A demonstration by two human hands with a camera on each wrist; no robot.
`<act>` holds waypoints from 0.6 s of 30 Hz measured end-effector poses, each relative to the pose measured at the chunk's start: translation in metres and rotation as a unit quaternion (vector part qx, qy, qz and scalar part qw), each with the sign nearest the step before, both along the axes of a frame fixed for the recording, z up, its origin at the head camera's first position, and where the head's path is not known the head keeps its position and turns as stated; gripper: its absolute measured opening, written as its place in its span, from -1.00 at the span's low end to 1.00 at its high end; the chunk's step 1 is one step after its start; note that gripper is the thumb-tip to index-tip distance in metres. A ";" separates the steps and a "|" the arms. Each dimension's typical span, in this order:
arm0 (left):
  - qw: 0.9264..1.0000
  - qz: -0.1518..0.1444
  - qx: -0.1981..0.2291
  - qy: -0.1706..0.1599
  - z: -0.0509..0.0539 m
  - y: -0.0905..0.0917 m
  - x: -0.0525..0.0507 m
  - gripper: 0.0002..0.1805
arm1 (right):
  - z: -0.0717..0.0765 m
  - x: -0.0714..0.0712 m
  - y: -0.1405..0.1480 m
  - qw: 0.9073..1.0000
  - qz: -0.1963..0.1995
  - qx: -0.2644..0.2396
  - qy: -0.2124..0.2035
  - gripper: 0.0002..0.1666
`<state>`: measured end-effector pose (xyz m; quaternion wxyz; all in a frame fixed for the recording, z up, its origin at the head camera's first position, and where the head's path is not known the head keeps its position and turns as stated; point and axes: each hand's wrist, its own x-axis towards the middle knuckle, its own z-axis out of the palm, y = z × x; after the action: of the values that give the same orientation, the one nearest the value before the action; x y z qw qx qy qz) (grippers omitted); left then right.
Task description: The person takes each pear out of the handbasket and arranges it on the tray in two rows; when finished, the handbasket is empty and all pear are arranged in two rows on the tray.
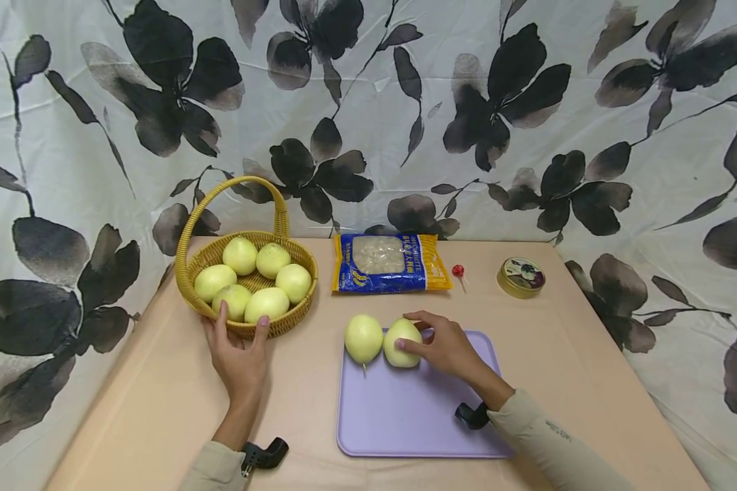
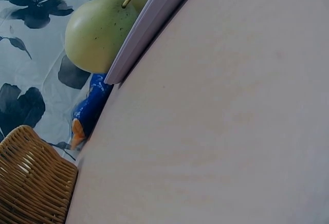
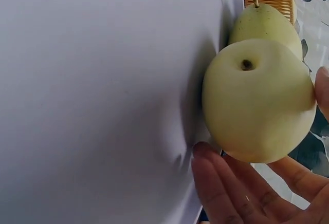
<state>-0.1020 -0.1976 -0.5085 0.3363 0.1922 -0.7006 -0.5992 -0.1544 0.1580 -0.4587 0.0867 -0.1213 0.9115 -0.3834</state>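
Purple tray (image 1: 417,429) has one pear (image 1: 364,337) at its far left corner; beside it, the right hand (image 1: 441,344) grips another pear (image 1: 396,337), fingers curled. Left of the tray, the left hand (image 1: 239,361) touches the basket (image 1: 290,322), fingers straight. Let go early, the round pear could roll.

head: bright, even | left wrist: dimmer | right wrist: soft shadows

The pears (image 1: 364,339) are pale yellow-green, the tray (image 1: 405,416) lilac; at its ten o'clock the basket (image 1: 299,310) is golden, at twelve the white cloth (image 1: 368,129) has black floral print.
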 end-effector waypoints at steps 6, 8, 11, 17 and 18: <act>1.000 0.002 0.002 -0.003 0.000 0.000 0.002 -0.09 | 0.005 0.003 0.005 1.000 -0.003 0.020 0.003 -0.15; 1.000 0.001 0.001 -0.002 -0.001 0.000 0.001 -0.09 | 0.011 0.004 0.006 1.000 -0.002 0.022 0.017 -0.12; 1.000 0.000 -0.001 -0.001 -0.002 0.000 0.000 -0.09 | 0.022 0.003 0.003 0.999 0.007 0.022 0.050 -0.10; 1.000 -0.004 0.004 0.003 -0.001 0.000 0.000 -0.08 | 0.049 -0.004 -0.012 0.993 0.041 0.010 0.110 -0.07; 1.000 -0.006 0.005 0.006 -0.001 -0.001 -0.001 -0.08 | 0.054 -0.006 -0.015 0.992 0.046 0.007 0.118 -0.06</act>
<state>-0.1026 -0.1982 -0.5091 0.3361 0.1862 -0.6970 -0.6055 -0.1600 0.1432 -0.4051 -0.0027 -0.2069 0.9114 -0.3557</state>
